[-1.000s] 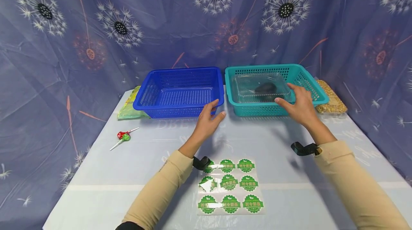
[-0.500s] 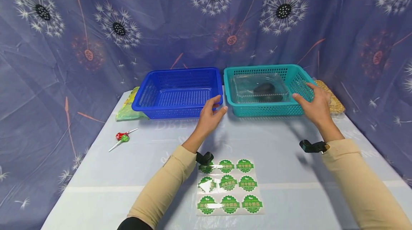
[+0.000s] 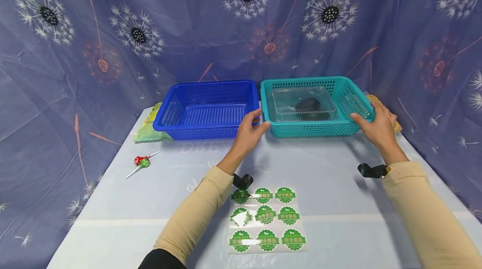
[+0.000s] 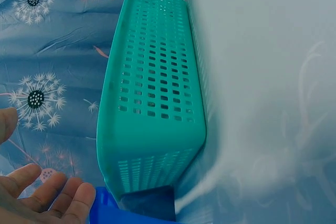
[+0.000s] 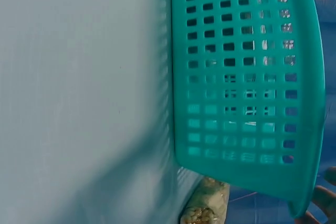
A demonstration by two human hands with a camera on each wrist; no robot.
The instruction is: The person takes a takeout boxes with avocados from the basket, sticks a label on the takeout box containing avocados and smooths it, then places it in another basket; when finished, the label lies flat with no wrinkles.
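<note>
Teal perforated plastic basket [image 3: 312,129] stands on the white surface [image 3: 331,202], between the two hands. Right hand [image 3: 381,124]: fingers spread astride the basket's end rim, thumb inside; pressure cannot be told. Left hand [image 3: 246,135]: fingers apart, loosely bent, pinching nothing, near the opposite end; contact with the rim not clear.

Judgement: step in hand looks like taking the teal basket by both ends. Best to work the left fingers into the gap beside the royal-blue perforated plastic basket [image 3: 199,132] without dragging it, then close both hands evenly, rim level, so the contents do not slide.

Counts:
- Baskets: two; the blue one just left of the left fingers.
- Clear plastic box [image 3: 288,102]: one, inside teal basket, between both sets of fingers; dark rounded contents [image 3: 308,105], at least one piece.
- Lollipops, well left of the left fingers: two, one red [image 3: 138,160], one green [image 3: 144,163].
- White glossy sheet [image 3: 276,228]: one, bodyward of the left fingers, nine round green labels [image 3: 265,214].
- Yellow-green plastic bag [image 3: 150,129]: one, far left of the left fingers.
- Clear tan-grained pack [image 5: 207,203]: one, just beside the right fingers.
</note>
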